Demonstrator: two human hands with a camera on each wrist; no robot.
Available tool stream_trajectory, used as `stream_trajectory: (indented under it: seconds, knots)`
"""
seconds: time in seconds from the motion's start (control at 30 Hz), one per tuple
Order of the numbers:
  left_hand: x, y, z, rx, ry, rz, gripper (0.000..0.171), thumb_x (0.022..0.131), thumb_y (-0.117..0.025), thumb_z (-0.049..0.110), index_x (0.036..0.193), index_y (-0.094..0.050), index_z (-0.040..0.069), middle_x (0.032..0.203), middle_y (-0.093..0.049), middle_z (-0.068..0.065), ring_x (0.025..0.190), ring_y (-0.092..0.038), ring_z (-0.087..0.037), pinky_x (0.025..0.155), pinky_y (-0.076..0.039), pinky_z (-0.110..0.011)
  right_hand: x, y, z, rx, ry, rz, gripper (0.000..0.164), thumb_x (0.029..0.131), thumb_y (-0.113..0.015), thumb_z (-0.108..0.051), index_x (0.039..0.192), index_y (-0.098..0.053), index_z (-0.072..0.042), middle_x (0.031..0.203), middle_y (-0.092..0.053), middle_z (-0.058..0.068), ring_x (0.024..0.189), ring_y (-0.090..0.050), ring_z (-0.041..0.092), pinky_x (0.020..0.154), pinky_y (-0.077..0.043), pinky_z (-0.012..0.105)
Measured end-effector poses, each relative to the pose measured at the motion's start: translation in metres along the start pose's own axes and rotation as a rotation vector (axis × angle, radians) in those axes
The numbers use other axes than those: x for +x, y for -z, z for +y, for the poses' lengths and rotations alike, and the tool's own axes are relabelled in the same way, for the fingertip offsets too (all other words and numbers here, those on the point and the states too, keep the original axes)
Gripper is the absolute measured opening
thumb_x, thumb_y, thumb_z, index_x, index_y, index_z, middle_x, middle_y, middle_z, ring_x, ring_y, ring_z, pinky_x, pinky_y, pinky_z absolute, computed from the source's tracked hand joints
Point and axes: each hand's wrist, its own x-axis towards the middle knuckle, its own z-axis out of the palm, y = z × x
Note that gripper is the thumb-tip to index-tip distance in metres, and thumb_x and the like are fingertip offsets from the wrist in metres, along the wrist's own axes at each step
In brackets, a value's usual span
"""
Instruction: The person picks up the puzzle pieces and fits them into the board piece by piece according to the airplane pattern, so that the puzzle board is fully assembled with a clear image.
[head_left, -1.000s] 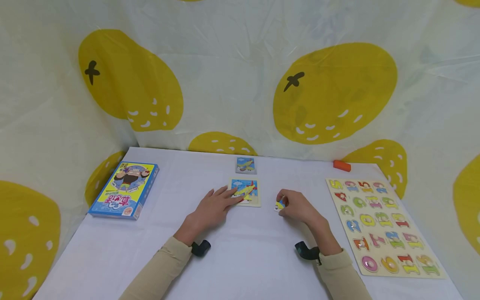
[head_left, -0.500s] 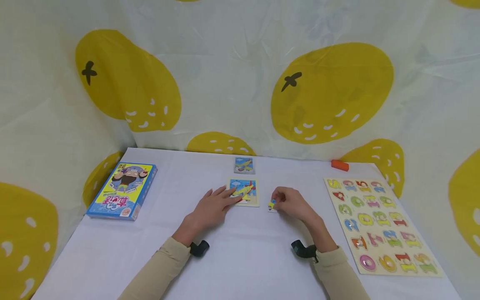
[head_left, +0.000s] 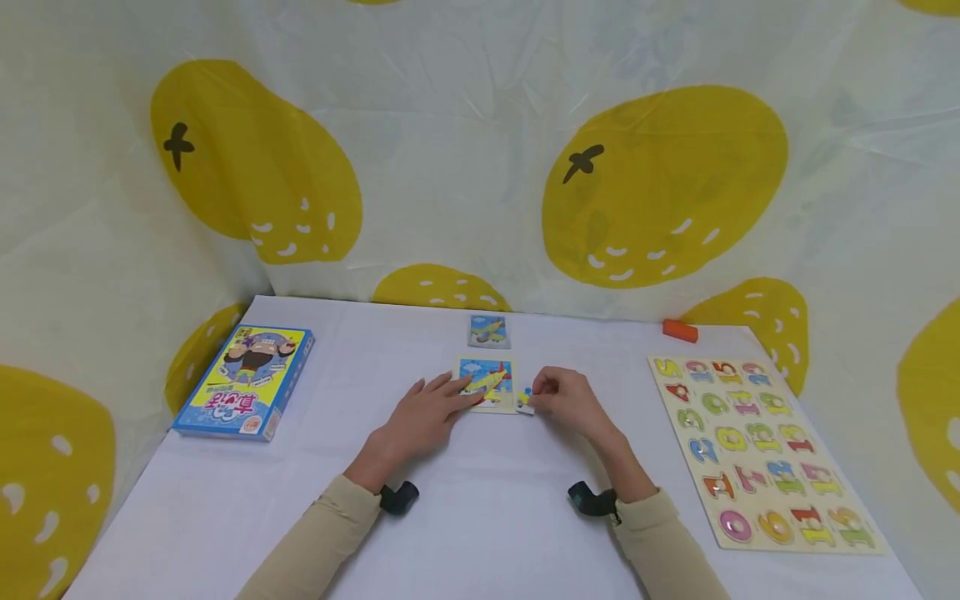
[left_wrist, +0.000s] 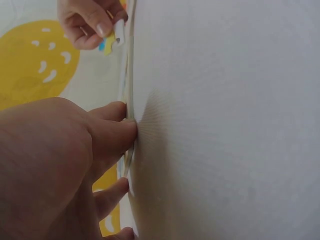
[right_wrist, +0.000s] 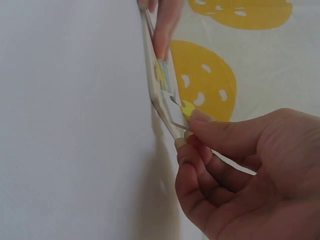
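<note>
A small jigsaw puzzle in a pale wooden tray (head_left: 491, 410) shows a yellow airplane on blue sky. My left hand (head_left: 423, 421) rests on the tray's left side with fingers spread, covering part of the picture. In the left wrist view, that hand's thumb (left_wrist: 117, 134) lies at the tray's near edge. My right hand (head_left: 573, 404) pinches a jigsaw piece (head_left: 525, 402), yellow, blue and white, between thumb and fingers, at the tray's lower right edge. The right wrist view shows the piece (right_wrist: 174, 111) tilted, overlapping the tray's corner.
Behind the tray lies a small airplane picture card (head_left: 489, 331). A blue and yellow box (head_left: 247, 379) is at the left. On the right are a wooden number board (head_left: 765, 467) and an orange block (head_left: 679, 331). A curtain with yellow fruit prints (head_left: 667, 187) rises behind the table.
My right hand has moved left with the jigsaw piece, from beside the tray to its lower right edge. The left hand has stayed on the tray.
</note>
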Motion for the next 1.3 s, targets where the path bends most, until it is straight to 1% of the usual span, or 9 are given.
stream_trajectory:
  seconds: [0.3,0.47,0.63,0.8,1.0,1.17,1.3]
  knots:
    - [0.001,-0.001,0.0,0.014,-0.018,0.02,0.042,0.105,-0.048,0.029,0.146,-0.048,0.038,0.16,-0.038,0.005,0.15,-0.032,-0.029,0.117,-0.027,-0.063,0.007,-0.021,-0.011,0.067,0.039,0.073,0.009,0.084,-0.076,-0.005,0.084,-0.068,-0.009,0.08,-0.065,0.005,0.076,-0.056,0.018,0.068,-0.048,0.027]
    - [0.002,-0.001,0.001,0.018,-0.025,0.023,0.042,0.105,-0.048,0.029,0.146,-0.049,0.038,0.16,-0.039,0.004,0.15,-0.032,-0.029,0.117,-0.028,-0.063,0.01,-0.032,-0.009,0.048,0.041,0.089,0.008,0.087,-0.074,-0.006,0.084,-0.068,-0.011,0.081,-0.064,0.003,0.076,-0.055,0.017,0.066,-0.048,0.025]
    - [0.002,0.0,0.001,0.017,-0.022,0.021,0.042,0.105,-0.048,0.029,0.146,-0.049,0.037,0.16,-0.039,0.004,0.15,-0.032,-0.029,0.117,-0.028,-0.063,0.011,-0.035,-0.01,0.044,0.038,0.103,0.005,0.087,-0.073,-0.004,0.088,-0.07,-0.007,0.081,-0.064,0.004,0.077,-0.055,0.018,0.066,-0.048,0.027]
    - [0.003,0.0,0.0,0.019,-0.019,0.015,0.042,0.105,-0.048,0.029,0.146,-0.049,0.037,0.16,-0.039,0.004,0.15,-0.032,-0.029,0.117,-0.028,-0.063,0.012,-0.035,-0.014,0.024,0.044,0.086,0.005,0.087,-0.072,-0.001,0.088,-0.069,-0.005,0.08,-0.063,0.005,0.076,-0.054,0.018,0.065,-0.046,0.026]
    - [0.002,0.0,-0.001,0.013,-0.021,0.024,0.042,0.105,-0.049,0.028,0.145,-0.05,0.037,0.159,-0.04,0.004,0.15,-0.033,-0.03,0.116,-0.028,-0.064,0.012,-0.036,-0.02,-0.007,0.038,0.06,0.008,0.086,-0.07,0.001,0.086,-0.066,-0.006,0.079,-0.061,0.005,0.074,-0.053,0.018,0.065,-0.045,0.027]
    - [0.002,-0.001,-0.001,0.006,-0.019,0.029,0.041,0.105,-0.048,0.029,0.146,-0.05,0.038,0.16,-0.039,0.005,0.15,-0.033,-0.029,0.116,-0.028,-0.064,0.013,-0.036,-0.026,-0.074,0.025,0.022,0.007,0.085,-0.068,0.002,0.089,-0.066,-0.003,0.079,-0.06,0.006,0.075,-0.053,0.019,0.065,-0.043,0.027]
    - [0.002,-0.001,0.0,0.003,-0.013,0.023,0.042,0.105,-0.048,0.03,0.146,-0.049,0.038,0.16,-0.039,0.005,0.15,-0.033,-0.029,0.117,-0.027,-0.064,0.013,-0.036,-0.032,-0.127,0.016,0.011,0.01,0.084,-0.067,0.004,0.09,-0.065,-0.004,0.079,-0.059,0.006,0.076,-0.052,0.02,0.066,-0.042,0.028]
